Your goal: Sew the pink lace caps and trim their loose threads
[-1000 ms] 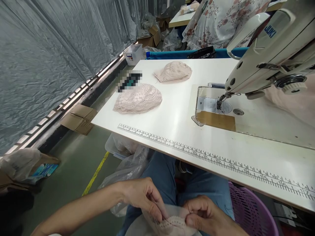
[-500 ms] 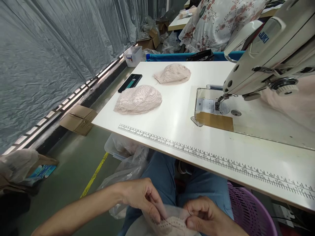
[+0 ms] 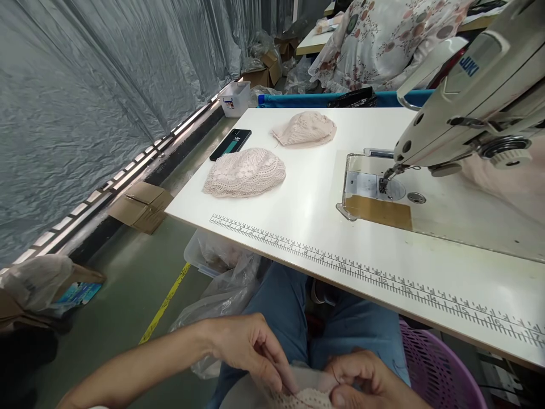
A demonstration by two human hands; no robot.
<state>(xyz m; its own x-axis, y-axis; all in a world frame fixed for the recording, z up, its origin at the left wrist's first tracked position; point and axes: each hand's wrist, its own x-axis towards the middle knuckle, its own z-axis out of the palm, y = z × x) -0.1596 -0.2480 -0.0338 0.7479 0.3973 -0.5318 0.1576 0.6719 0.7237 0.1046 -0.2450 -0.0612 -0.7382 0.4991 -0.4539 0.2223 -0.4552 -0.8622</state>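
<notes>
Over my lap, my left hand (image 3: 259, 355) pinches one side of a pale beige lace piece (image 3: 313, 397) backed with sheer mesh. On its other side my right hand (image 3: 361, 378) grips the edge between thumb and fingers. A thin dark thread shows by the right fingertips; whether a needle is there I cannot tell. The bottom of the frame cuts off part of the lace. Up on the white table (image 3: 298, 210) lie a beige lace cup (image 3: 244, 173) and, behind it, another cup-shaped beige piece (image 3: 305, 128).
A JUKI sewing machine (image 3: 464, 108) stands on the table's right side. A dark phone (image 3: 230, 144) lies near the left edge. Below the right side is a purple basket (image 3: 438, 369); a clear plastic bin (image 3: 204, 253) sits under the left. Beyond the table is a person in a floral garment (image 3: 383, 45).
The whole view has shifted slightly, moving the table and machine a little to the right in the picture. Both hands keep their hold on the lace, which sits slightly lower in view.
</notes>
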